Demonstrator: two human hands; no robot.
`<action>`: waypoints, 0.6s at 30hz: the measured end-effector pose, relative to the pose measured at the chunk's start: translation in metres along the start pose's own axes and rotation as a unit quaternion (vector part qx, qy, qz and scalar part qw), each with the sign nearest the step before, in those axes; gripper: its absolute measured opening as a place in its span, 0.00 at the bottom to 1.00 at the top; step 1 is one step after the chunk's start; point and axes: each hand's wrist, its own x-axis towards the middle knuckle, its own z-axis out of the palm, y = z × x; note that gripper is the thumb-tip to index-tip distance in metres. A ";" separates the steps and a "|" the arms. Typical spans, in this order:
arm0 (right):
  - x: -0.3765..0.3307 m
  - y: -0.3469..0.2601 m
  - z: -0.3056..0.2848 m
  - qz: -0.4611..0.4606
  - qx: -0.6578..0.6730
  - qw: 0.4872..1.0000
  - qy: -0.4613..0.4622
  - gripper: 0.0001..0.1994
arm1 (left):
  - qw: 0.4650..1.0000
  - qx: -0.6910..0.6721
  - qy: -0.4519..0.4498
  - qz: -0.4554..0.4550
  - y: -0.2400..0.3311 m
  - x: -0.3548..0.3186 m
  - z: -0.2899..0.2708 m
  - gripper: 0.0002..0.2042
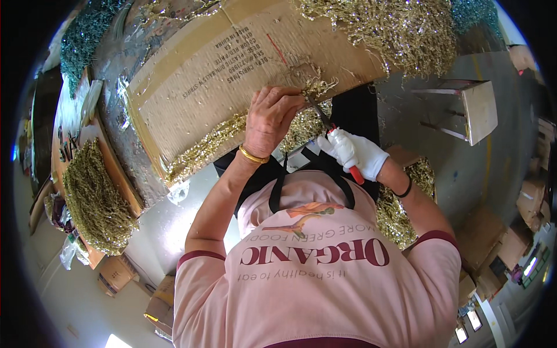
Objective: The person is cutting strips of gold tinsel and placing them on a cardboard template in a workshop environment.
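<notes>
My bare left hand [271,113], a gold bangle at its wrist, is closed over the near part of a flattened cardboard sheet. Its fingertips pinch a small gold glittery sprig [318,86]. In a white glove, my right hand [353,152] is wrapped round red-handled pliers [322,115]. Their dark, narrow jaws reach up to the sprig beside my left fingertips; whether they grip it is too small to tell. Along the cardboard's near edge, under my left wrist, runs a band of gold glitter sprigs [212,139].
The printed cardboard sheet [185,87] covers the table. A big heap of gold sprigs [400,37] lies at its far right, with teal sprigs [87,40] far left. More gold sprigs [96,191] rest on a left-hand board. A stool [478,110] stands right.
</notes>
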 end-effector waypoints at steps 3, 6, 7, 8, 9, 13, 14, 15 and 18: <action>-0.001 -0.005 -0.006 -0.043 -0.036 0.998 0.011 0.19 | 1.000 0.003 0.001 0.003 0.000 0.000 0.000 0.09; 0.000 0.019 0.013 -0.128 -0.124 0.976 0.125 0.19 | 1.000 -0.006 -0.004 0.002 0.001 0.003 -0.002 0.09; 0.000 0.011 0.006 -0.130 -0.123 0.976 0.124 0.19 | 1.000 -0.002 -0.010 0.005 0.001 0.002 -0.003 0.09; 0.000 -0.003 -0.007 -0.089 -0.044 0.993 0.061 0.18 | 1.000 0.003 -0.015 0.008 0.000 0.001 -0.004 0.08; 0.001 -0.010 -0.014 -0.047 0.036 0.998 -0.003 0.17 | 1.000 0.005 -0.015 0.006 0.000 0.000 -0.005 0.08; 0.015 0.021 0.023 -0.124 -0.095 0.976 0.153 0.13 | 1.000 -0.002 -0.012 0.023 0.001 0.002 -0.004 0.09; 0.010 -0.002 0.010 -0.029 -0.062 0.988 0.137 0.13 | 1.000 -0.001 -0.007 0.022 0.000 0.001 -0.004 0.09; 0.007 -0.015 0.003 0.068 -0.029 0.990 0.120 0.13 | 1.000 0.000 -0.007 0.021 0.000 0.000 -0.004 0.09; 0.009 -0.015 0.009 0.128 0.034 0.980 0.148 0.12 | 1.000 -0.008 -0.003 0.023 0.001 0.001 -0.003 0.10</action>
